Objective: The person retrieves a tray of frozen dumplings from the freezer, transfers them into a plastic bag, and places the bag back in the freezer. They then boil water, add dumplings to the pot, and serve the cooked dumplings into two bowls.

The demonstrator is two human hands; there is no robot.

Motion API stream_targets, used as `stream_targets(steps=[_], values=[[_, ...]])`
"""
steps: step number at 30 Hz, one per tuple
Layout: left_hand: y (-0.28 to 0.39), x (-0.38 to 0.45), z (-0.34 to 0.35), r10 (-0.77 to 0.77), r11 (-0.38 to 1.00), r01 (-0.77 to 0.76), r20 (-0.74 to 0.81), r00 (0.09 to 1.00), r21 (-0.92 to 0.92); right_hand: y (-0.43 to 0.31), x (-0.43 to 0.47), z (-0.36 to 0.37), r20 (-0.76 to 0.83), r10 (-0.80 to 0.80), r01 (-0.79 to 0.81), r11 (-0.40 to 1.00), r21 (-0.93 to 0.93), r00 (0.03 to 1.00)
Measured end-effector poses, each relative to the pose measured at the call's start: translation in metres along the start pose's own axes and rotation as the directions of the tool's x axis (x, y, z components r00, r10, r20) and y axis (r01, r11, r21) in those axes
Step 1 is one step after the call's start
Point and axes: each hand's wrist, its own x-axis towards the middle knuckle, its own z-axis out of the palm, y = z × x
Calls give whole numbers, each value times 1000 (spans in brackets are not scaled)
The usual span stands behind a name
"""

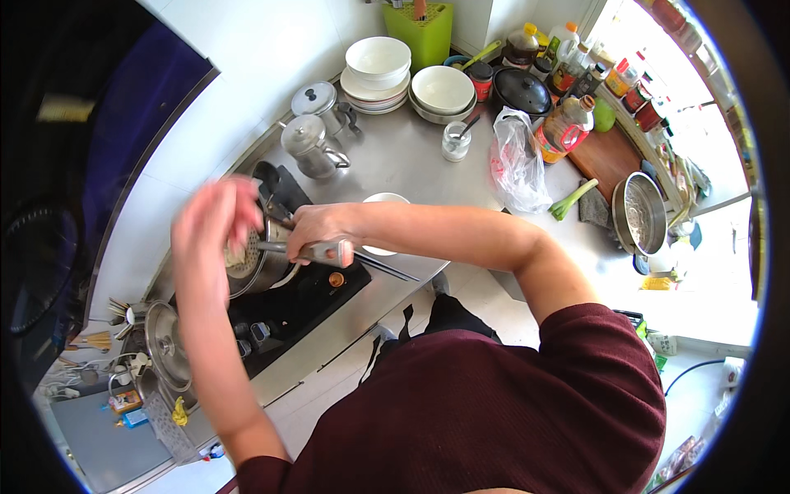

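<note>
My right hand (321, 231) is closed around the handle (327, 252) of a perforated metal skimmer. The skimmer's holed bowl (245, 262) is over a steel pot (262, 284) on the black stove and holds some pale food. Dark chopsticks (389, 268) stick out from beneath my right hand; whether it grips them too is unclear. My left hand (213, 213), blurred by motion, is above the skimmer and partly covers it and the pot. Its fingers look bent, but I cannot tell if they hold anything. Behind my right forearm, a white bowl (386, 198) is partly hidden.
Two metal pitchers (305, 139), stacked white bowls (378, 58) and a glass jar (456, 142) with a spoon stand along the counter. A plastic bag (518, 163), oil bottle (561, 133), green vegetable stalk (574, 199) and steel pan (639, 213) are at right. A lid (166, 346) leans at left.
</note>
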Motion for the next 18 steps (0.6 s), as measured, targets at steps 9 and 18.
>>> stream_targets(steps=[9,18], values=[[-91,271,86,-448,856,411,51,893,314,23,29,0,48,130,-134,987,88,990],[-180,376,172,-545,773,567,-160,823,286,40,22,-5,125,-168,74,835,545,978]])
